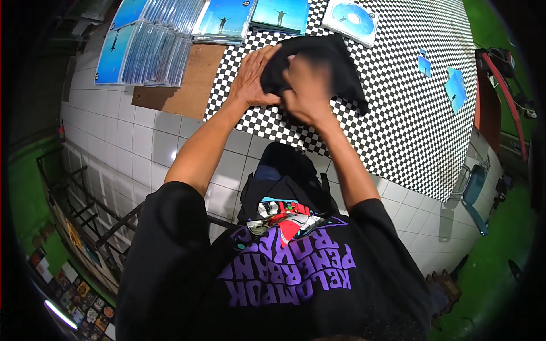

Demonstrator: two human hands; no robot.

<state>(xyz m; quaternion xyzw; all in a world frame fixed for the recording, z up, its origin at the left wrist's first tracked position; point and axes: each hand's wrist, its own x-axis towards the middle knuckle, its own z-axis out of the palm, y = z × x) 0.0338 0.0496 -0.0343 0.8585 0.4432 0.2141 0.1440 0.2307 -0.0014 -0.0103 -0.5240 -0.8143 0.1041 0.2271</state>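
A bunched black cloth (pixel 344 65) lies on the black-and-white checkered tabletop in front of me. My left hand (pixel 250 78) grips the cloth's left side, its fingers along the upper edge and its thumb lower down near my other hand. On top of the cloth is my right hand (pixel 308 91), fingers curled into the fabric; part of this hand is blurred. Whether anything lies inside or under the cloth is hidden.
Stacked clear cases with blue covers (pixel 151 51) stand at the far left on a brown board (pixel 202 74). More blue-covered cases (pixel 280 16) sit behind the cloth, beside a disc case (pixel 351 21). Blue printed pieces (pixel 455 90) lie at right. A chair (pixel 473 190) stands beyond the table.
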